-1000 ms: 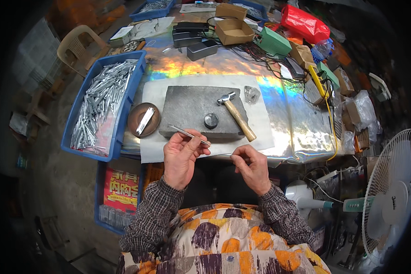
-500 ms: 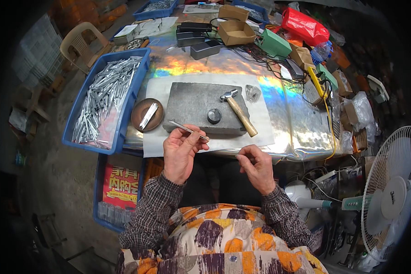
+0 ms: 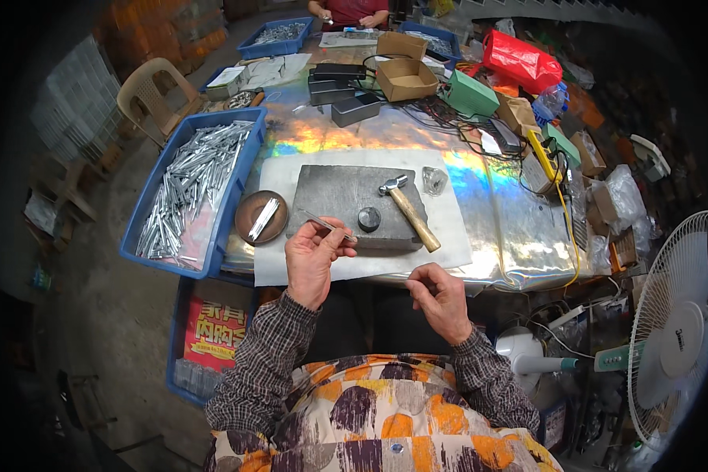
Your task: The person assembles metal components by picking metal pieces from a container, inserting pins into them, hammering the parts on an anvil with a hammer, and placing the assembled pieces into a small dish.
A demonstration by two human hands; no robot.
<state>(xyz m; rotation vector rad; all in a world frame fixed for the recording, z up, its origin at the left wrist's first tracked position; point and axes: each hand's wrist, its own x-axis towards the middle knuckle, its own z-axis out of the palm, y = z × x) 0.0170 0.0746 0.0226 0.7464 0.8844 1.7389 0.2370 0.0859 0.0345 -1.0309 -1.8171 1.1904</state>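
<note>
My left hand pinches a slim metal rod between thumb and fingers, just over the near edge of a grey stone block. My right hand hovers off the table's front edge, fingers curled and thumb against the index finger; whatever might be between them is too small to make out. On the block rest a ball-peen hammer with a wooden handle and a small dark round piece. Left of the block, a brown bowl holds several silver rods.
A blue tray heaped with metal rods stands at the left. Cardboard boxes, dark cases and cables crowd the far side. A white fan is at the right. Across the table sits another person.
The view has tilted up, so the table sits lower and the person opposite shows. My left hand still holds the rod, turned slightly; my right hand keeps its curled pose.
</note>
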